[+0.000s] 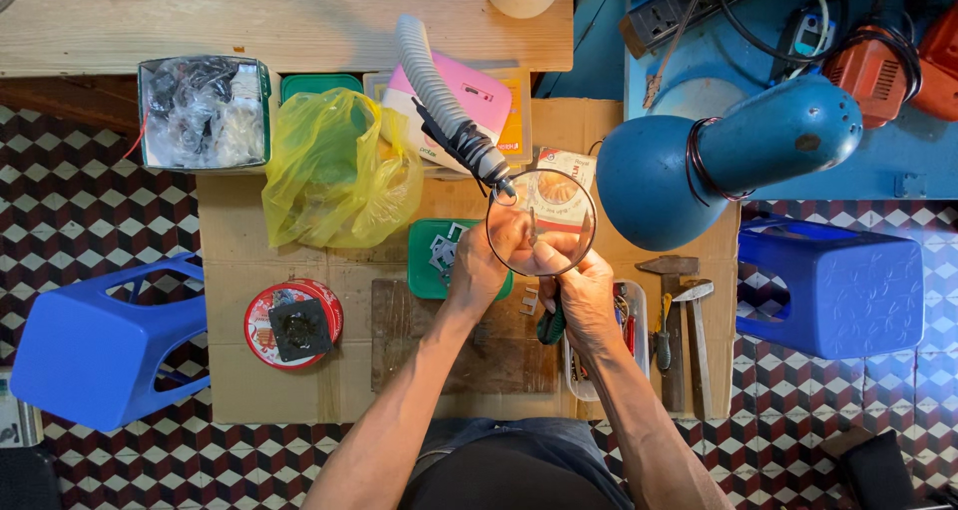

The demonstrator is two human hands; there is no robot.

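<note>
Glass first: round clear magnifying lens (540, 222) on a grey ribbed flexible arm (435, 89), hung over both hands so the work between them reads larger. Left hand (477, 268) curled beneath the lens, fingertips pinched shut on a small dark part (532, 227), raised toward the glass, presumably to bring it into focus. Right hand (584, 292) closed around green-handled pliers (551, 322), handle trailing toward 6 o'clock, tip meeting the part under the lens; exact contact hard to judge through the glass. Blue metal desk lamp (718, 156) at 2 o'clock, shade tilted in toward the hands, plainly for light. Flat brown cardboard sheet (299, 390) spread as a work surface over the patterned tile floor. Green shallow plastic tray (431, 260) touching the left hand at 9 o'clock, small pieces inside, within easy reach. Clear plastic tool box (635, 315) just beside the right hand at 3 o'clock, two steel hammers (682, 310) beyond it. Round red tin lid (293, 323) with a black block on it at 8 o'clock. Crumpled yellow plastic bag (334, 166) at 11 o'clock.
</note>
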